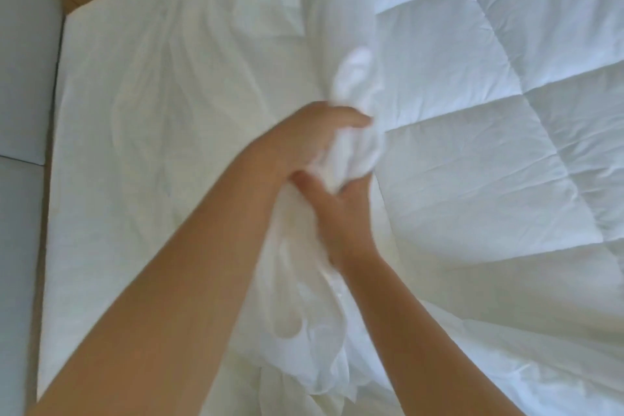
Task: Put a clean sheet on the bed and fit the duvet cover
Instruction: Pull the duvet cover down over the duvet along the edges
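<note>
Clutching the bunched duvet cover (358,88), left grip (304,142) and right grip (337,209) curl round it beside the duvet (506,118)

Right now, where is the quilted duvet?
Head view: the quilted duvet lies at right, beside the bunched white fabric gripped by the left hand and right hand.

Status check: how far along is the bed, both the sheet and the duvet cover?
Looks done: a creased white sheet is spread over the mattress on the left. In hand: the left hand and right hand both grip a bunched thin white fabric, probably the duvet cover. Left: the white quilted duvet lies bare, so the cover is not yet fitted.
</note>
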`<action>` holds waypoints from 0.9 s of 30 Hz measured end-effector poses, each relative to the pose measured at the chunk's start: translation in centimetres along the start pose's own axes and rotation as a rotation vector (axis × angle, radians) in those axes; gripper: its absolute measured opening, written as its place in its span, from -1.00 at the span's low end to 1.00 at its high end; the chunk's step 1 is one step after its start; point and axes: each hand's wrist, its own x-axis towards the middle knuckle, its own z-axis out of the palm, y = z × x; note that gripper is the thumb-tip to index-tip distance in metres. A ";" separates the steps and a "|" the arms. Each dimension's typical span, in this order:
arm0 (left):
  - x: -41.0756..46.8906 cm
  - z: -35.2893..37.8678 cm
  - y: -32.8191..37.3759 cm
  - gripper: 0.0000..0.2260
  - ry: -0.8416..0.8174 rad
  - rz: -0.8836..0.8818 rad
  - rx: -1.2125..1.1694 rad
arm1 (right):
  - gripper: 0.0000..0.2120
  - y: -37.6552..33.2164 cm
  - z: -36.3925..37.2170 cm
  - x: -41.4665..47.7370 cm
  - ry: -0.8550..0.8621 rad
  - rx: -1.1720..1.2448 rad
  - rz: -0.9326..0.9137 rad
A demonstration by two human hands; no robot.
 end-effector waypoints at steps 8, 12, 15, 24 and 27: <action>-3.4 2.3 -8.1 -0.57 0.135 0.160 0.511 | -0.56 4.8 -8.7 -3.2 0.034 0.361 0.809; -12.1 -2.4 -17.3 -0.61 0.645 0.099 0.394 | -0.41 4.5 -7.3 -4.8 -0.313 0.325 0.806; -16.5 -2.9 -23.6 -0.48 0.760 -0.124 0.313 | -0.44 3.7 -5.1 -5.1 -0.340 0.326 0.773; -16.0 -3.5 -29.8 0.00 0.499 -0.449 0.265 | -0.28 7.4 -2.9 -9.4 -0.450 0.132 0.686; -15.1 -5.4 -30.1 0.05 0.381 -0.438 0.209 | -0.21 7.7 -2.9 -9.6 -0.548 0.057 0.715</action>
